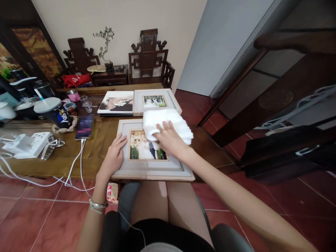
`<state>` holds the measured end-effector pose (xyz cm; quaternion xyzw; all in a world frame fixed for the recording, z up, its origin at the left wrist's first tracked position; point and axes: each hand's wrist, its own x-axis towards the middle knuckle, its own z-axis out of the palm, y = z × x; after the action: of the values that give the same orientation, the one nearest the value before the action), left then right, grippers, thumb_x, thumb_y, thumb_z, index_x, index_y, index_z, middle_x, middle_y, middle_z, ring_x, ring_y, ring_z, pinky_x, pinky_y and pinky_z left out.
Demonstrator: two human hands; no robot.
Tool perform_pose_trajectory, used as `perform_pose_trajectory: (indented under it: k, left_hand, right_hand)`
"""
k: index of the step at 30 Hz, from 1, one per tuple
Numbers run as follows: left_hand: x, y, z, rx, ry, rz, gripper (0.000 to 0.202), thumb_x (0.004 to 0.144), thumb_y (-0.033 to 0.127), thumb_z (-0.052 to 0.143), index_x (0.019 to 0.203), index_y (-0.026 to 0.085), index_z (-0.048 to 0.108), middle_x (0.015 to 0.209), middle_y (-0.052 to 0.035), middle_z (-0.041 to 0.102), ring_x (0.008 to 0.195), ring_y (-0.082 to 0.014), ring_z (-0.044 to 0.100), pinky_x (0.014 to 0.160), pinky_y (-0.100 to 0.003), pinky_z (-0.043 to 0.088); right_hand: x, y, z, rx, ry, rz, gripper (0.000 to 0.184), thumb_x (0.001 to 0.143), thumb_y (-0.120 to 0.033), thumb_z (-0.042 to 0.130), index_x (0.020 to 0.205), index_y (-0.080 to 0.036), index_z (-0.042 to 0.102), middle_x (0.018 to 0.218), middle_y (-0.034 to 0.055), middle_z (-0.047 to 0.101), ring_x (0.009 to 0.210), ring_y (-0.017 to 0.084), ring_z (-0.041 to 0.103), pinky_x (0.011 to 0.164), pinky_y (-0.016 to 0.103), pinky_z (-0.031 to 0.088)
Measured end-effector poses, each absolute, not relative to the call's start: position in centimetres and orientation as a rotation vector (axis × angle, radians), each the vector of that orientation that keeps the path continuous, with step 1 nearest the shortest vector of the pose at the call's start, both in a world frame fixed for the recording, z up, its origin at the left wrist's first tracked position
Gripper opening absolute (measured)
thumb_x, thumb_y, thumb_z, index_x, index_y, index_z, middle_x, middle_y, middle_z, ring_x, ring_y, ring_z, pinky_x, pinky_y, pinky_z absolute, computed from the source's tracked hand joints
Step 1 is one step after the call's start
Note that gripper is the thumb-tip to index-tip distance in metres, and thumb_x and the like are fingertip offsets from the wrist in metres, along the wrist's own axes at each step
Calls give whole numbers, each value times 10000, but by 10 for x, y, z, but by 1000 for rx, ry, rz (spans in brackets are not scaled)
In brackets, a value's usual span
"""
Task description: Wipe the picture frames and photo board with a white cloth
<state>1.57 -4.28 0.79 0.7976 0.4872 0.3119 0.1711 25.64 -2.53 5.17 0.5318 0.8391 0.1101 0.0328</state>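
Note:
A white picture frame (147,173) lies flat at the near edge of the wooden table, with a wedding photo (139,148) in its middle. My left hand (114,155) rests along the frame's left border, fingers stretched out. In my right hand (169,138) is a folded white towel (168,119), pressed onto the frame's upper right part and covering that corner. The fingers curl over the towel's near fold; the thumb is partly hidden. Behind it lies a second white picture frame (170,98), also with a photo, partly overlapped by the towel.
Left of the rear frame is a stack of photo albums (118,101). A phone (84,126) with white cables, a power strip (34,145), clear glasses and a dark lidded cup (59,113) stand on the table's left side. Carved chairs (149,52) stand beyond; dark furniture rises at right.

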Motion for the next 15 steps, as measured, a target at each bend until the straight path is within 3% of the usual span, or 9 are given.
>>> perform_pose_trajectory:
  k: [5,10,12,15]
  left_hand:
    - [16,-43,5,2285,1398,901,500,847,43,350,1267,117,610,1390,-108,563,1410,-235,369,1181,-502,297]
    - [16,-42,5,2316,1373,914,492,850,46,353,1267,111,606,1387,-114,564,1409,-234,369,1180,-502,303]
    - [15,-43,5,2318,1371,907,500,850,44,355,1278,127,598,1393,-105,560,1412,-232,365,1178,-510,302]
    - [15,-43,5,2318,1355,901,503,850,47,361,1291,127,588,1403,-111,549,1417,-238,354,1178,-518,296]
  right_hand:
    - [261,-80,77,1419,2632,141,362,765,-14,496,1012,-139,729,1087,181,646,1126,345,531,1048,521,281]
    - [262,-125,104,1224,2725,-185,329,723,-13,511,927,-145,732,883,136,692,981,305,621,950,448,421]
    - [260,-133,104,1228,2768,-272,333,733,-16,498,923,-162,729,922,133,703,1025,305,623,934,436,448]
    - [256,-132,89,1354,2786,-298,396,722,-1,491,1012,-150,715,1193,185,649,1206,345,543,1007,491,413]
